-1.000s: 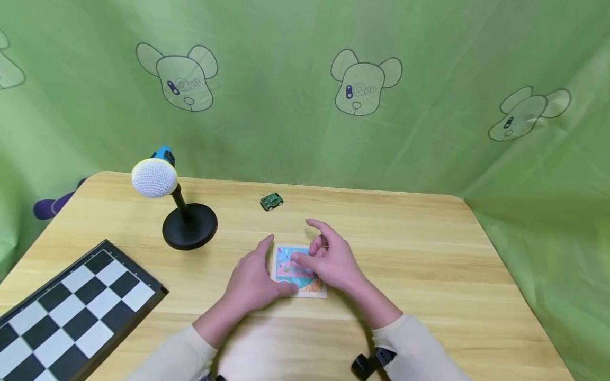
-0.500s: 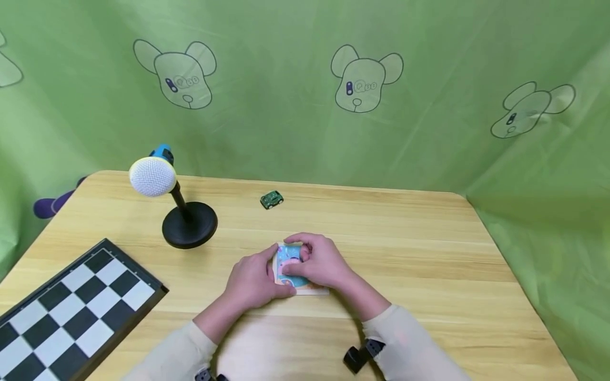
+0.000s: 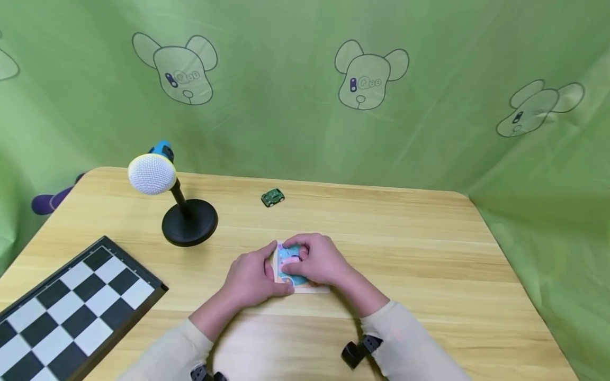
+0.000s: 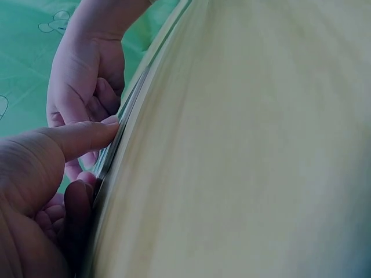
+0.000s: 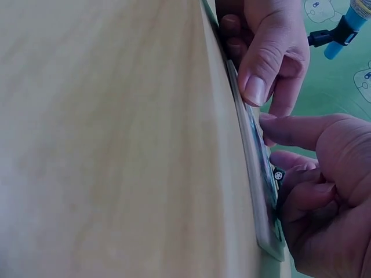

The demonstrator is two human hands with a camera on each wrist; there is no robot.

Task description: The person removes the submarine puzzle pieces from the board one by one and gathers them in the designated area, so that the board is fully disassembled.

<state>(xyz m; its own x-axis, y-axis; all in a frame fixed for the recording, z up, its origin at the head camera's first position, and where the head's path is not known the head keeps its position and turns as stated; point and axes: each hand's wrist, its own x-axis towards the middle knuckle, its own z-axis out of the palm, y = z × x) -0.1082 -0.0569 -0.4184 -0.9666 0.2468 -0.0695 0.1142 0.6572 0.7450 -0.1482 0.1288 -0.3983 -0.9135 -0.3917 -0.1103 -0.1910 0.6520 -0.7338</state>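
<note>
A small flat board (image 3: 312, 290) with a pale border and a blue-and-pink picture lies on the table between the two hands. My left hand (image 3: 250, 278) holds its left side, thumb on the near edge and forefinger at the far left corner. From the right, my right hand (image 3: 324, 259) reaches over the picture with bent fingers, thumb on the middle and forefinger near the far edge. Its palm and fingers hide the picture's right part; I cannot tell whether they pinch a piece of it. In the right wrist view the board (image 5: 255, 179) appears edge-on, with both hands at its face.
A small green toy car (image 3: 272, 197) sits beyond the board. At the left stands a blue microphone with a white head (image 3: 151, 174) on a round black stand (image 3: 189, 223). A black-and-white chessboard (image 3: 90, 301) fills the table's left front. A green curtain (image 3: 286, 106) hangs behind.
My right hand has come down and leftward from above the board onto its picture. My left hand stays at the left side. The head view has tilted slightly.
</note>
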